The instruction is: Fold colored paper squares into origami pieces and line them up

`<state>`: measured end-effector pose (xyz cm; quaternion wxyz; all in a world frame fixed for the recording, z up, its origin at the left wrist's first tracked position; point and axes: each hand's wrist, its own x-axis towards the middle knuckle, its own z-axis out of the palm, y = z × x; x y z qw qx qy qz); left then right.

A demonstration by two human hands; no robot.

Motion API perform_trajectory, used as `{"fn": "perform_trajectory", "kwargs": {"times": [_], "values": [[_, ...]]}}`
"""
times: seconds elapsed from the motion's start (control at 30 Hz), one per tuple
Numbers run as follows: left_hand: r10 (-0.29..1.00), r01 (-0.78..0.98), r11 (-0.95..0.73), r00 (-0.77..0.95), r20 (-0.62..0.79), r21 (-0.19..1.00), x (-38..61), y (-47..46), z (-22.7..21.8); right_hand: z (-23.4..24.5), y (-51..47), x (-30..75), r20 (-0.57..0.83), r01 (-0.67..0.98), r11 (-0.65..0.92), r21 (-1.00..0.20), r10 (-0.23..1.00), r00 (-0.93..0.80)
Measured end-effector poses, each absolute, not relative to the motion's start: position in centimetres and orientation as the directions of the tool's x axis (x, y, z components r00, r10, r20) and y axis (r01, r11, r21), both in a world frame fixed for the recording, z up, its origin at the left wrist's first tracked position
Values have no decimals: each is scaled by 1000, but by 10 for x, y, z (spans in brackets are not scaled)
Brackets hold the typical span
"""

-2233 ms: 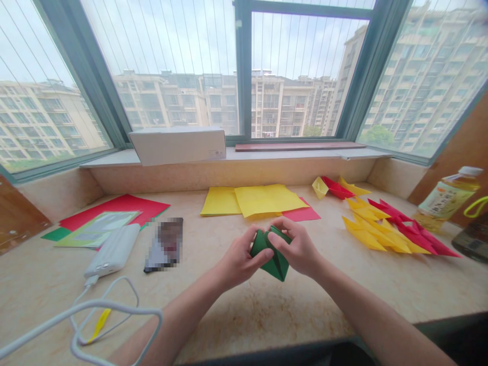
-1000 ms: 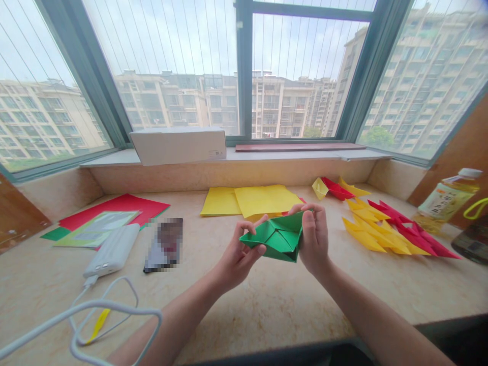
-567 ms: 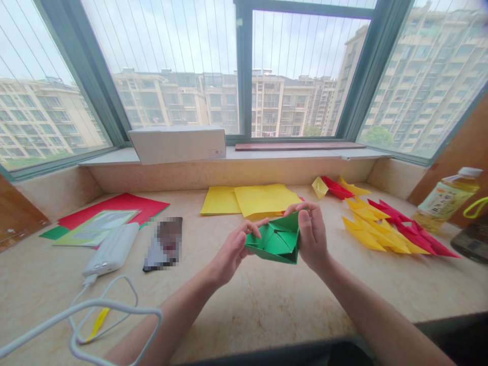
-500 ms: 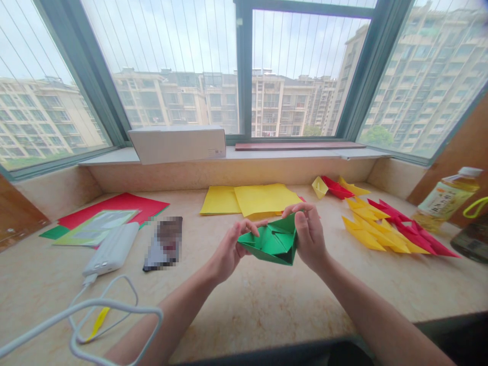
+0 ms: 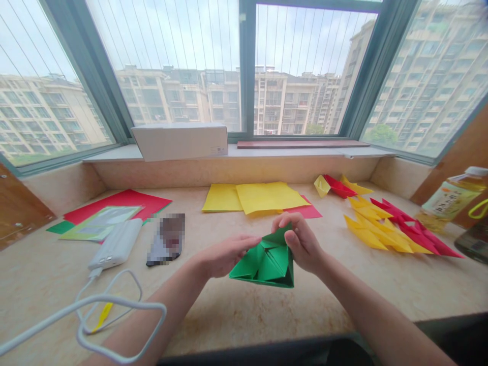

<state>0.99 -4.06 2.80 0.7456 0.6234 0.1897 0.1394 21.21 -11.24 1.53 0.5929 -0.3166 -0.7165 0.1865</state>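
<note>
A green folded paper piece point(image 5: 265, 264), with pointed corners and an open, creased middle, is held between both hands over the counter. My left hand point(image 5: 224, 256) grips its left side, the fingers partly behind the paper. On the upper right corner my right hand point(image 5: 301, 241) is closed, thumb in front and fingers over the back edge. Beyond the hands lie yellow paper sheets point(image 5: 270, 197), with a red sheet point(image 5: 307, 208) partly under them.
To the right are yellow folded paper pieces point(image 5: 373, 229), red ones point(image 5: 415, 229) and a drink bottle point(image 5: 450, 198). On the left lie red sheets point(image 5: 148, 203), a white power bank point(image 5: 116, 244), a looped white cable point(image 5: 125, 301) and a pixelated item point(image 5: 165, 239). A white box point(image 5: 181, 142) stands on the sill.
The green paper has moved lower and tilted, so its creased inner face shows more. My left hand has shifted lower and to the left. More of the red sheet at the back is visible.
</note>
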Motion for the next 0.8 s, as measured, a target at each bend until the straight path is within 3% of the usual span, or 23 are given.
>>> {"fn": "perform_trajectory", "kwargs": {"times": [0.13, 0.33, 0.57, 0.8], "values": [[285, 67, 436, 935, -209, 897, 18, -49, 30, 15, -114, 210, 747, 200, 750, -630, 656, -108], [282, 58, 418, 940, -191, 907, 19, -50, 29, 14, -113, 206, 787, 168, 787, -593, 611, -86], [418, 134, 104, 893, -165, 986, 22, -53, 30, 8, -110, 200, 801, 169, 786, -595, 597, 41], [524, 157, -326, 851, 40, 932, 30, -66, 30, -1, -104, 201, 791, 420, 671, -611, 541, 285]]}}
